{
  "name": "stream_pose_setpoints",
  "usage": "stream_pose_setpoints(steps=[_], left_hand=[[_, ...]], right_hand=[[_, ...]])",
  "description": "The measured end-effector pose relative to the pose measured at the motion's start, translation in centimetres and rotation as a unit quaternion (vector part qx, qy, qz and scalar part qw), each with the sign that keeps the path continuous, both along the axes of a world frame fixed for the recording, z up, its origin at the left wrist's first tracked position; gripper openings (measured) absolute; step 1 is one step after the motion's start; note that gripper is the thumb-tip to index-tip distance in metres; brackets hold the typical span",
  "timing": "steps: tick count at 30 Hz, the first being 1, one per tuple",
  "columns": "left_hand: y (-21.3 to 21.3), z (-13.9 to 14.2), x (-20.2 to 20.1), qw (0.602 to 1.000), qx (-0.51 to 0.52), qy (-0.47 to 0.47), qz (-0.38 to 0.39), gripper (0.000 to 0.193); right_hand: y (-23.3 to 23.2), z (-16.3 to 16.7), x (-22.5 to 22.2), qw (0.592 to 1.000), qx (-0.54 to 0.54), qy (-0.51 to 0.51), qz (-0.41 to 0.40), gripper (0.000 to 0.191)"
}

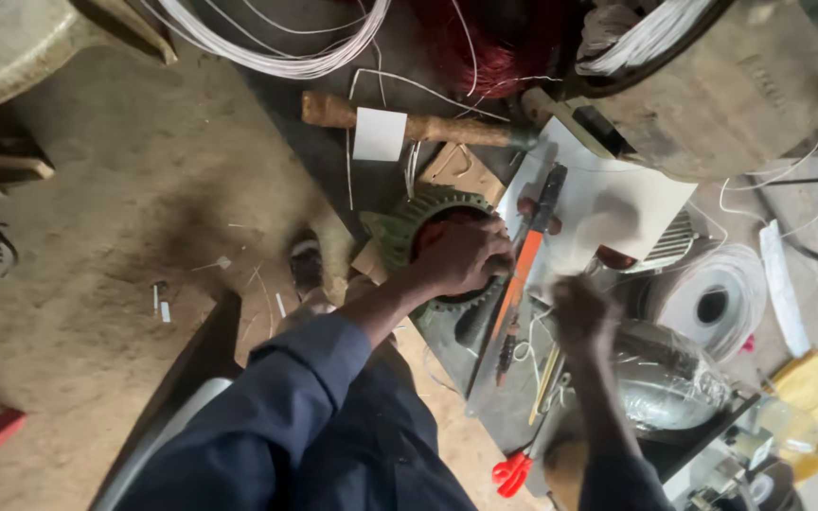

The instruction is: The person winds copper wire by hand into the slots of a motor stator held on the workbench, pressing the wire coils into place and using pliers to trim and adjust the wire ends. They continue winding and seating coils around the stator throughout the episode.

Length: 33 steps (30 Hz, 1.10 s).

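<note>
Head view: white sheet (617, 203) lies on the bench, right of the green motor housing (400, 227). My left hand (466, 255) is clamped on that housing's rim. My right hand (584, 312) is blurred; grip undeterminable. Small white card (379, 134) rests on the wooden handle (447, 128).

Left hand (464, 255) curled in a closed grip, sleeved arm extended; right hand (584, 312) blurred, fingers loosely bent.

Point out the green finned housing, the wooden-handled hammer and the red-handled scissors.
green finned housing (400, 222), head view, upper-left fins.
wooden-handled hammer (447, 130), head view, mid-handle.
red-handled scissors (511, 471), head view, handle loops.
</note>
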<state>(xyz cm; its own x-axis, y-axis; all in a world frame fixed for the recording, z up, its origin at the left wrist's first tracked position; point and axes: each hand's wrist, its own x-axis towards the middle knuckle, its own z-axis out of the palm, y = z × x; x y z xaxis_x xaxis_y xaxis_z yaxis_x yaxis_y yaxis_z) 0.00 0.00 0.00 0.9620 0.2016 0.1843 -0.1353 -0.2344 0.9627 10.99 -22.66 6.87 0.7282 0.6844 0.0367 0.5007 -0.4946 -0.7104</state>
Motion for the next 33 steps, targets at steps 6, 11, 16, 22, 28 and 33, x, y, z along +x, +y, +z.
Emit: stream_pose_setpoints(steps=[6, 11, 16, 22, 28, 33], left_hand=[[-0.5, 0.3, 1.5, 1.0, 0.01, 0.018, 0.001, 0.006], [0.2, 0.8, -0.4, 0.998, 0.053, 0.027, 0.025, 0.01], [-1.0, -0.9, 2.4, 0.995, 0.076, -0.04, 0.052, 0.014], [-2.7, -2.5, 5.1, 0.987, 0.047, -0.135, 0.067, 0.017], [-2.6, -4.5, 5.4, 0.99, 0.051, -0.095, 0.094, 0.009], [-3.1, -6.0, 4.7, 0.992, 0.063, -0.055, 0.094, 0.004]], right_hand=[[0.3, 0.1, 2.1, 0.979, -0.031, 0.2, -0.004, 0.021], [0.0, -2.3, 1.6, 0.975, -0.051, 0.214, -0.021, 0.014], [-1.9, -3.0, 5.6, 0.977, -0.159, -0.046, 0.133, 0.017], [0.3, -4.8, 11.5, 0.929, -0.108, -0.138, 0.326, 0.018], [1.9, -4.2, 10.2, 0.931, -0.159, -0.215, 0.249, 0.023], [-1.5, -0.9, 4.3, 0.938, -0.197, -0.197, 0.205, 0.028]])
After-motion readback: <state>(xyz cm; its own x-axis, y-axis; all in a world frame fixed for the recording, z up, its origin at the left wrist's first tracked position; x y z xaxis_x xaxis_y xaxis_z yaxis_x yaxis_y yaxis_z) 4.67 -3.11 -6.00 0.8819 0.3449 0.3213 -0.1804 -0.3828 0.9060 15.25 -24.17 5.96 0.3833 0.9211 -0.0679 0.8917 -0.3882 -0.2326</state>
